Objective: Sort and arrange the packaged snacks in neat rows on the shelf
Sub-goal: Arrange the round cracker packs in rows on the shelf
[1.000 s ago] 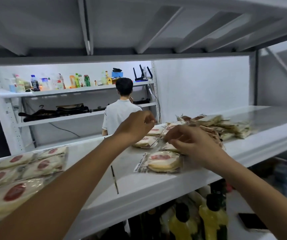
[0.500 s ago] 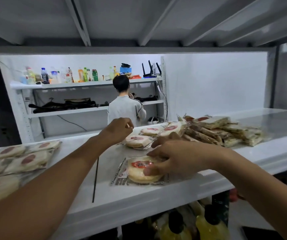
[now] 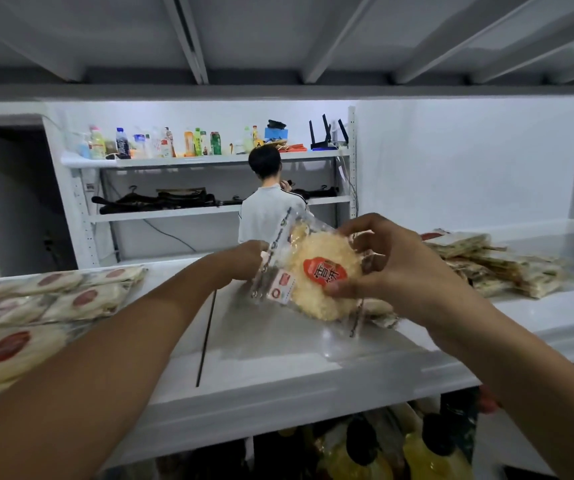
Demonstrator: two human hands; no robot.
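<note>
The right hand pinches a round rice-cracker packet (thumb on its red label, fingers curled over the top) just above the middle of the white shelf, while the left hand meets the packet's left edge, its fingers hidden, its grip impossible to tell.

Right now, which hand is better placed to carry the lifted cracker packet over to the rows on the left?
Probably the right hand: its fingers pinch the cracker packet clear of the shelf. The left hand is partly hidden behind it.
</note>
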